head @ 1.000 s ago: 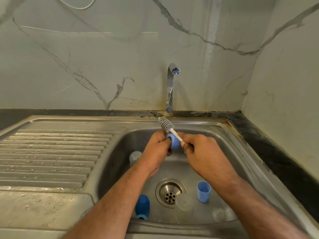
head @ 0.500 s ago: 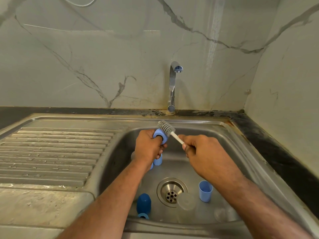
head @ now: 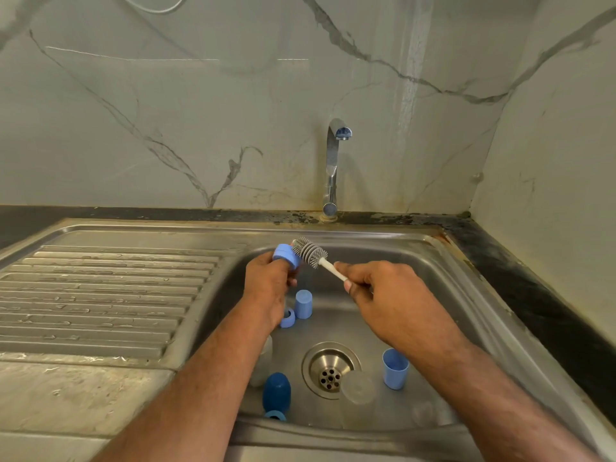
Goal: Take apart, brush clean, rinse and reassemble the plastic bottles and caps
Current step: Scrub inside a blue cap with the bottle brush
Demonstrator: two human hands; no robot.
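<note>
Left hand [head: 268,288] gripping a light blue cap [head: 286,256], fingers curled round it, above the sink [head: 416,248]. Right hand [head: 383,291] pinching the white handle of a grey brush [head: 310,251], bristles touching the cap. Lying in the sink below: a pale blue cup [head: 395,368], a dark blue bottle [head: 276,393].

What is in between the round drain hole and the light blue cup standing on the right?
Only bare steel sink floor separates the drain from the light blue cup, as the head view shows.
</note>
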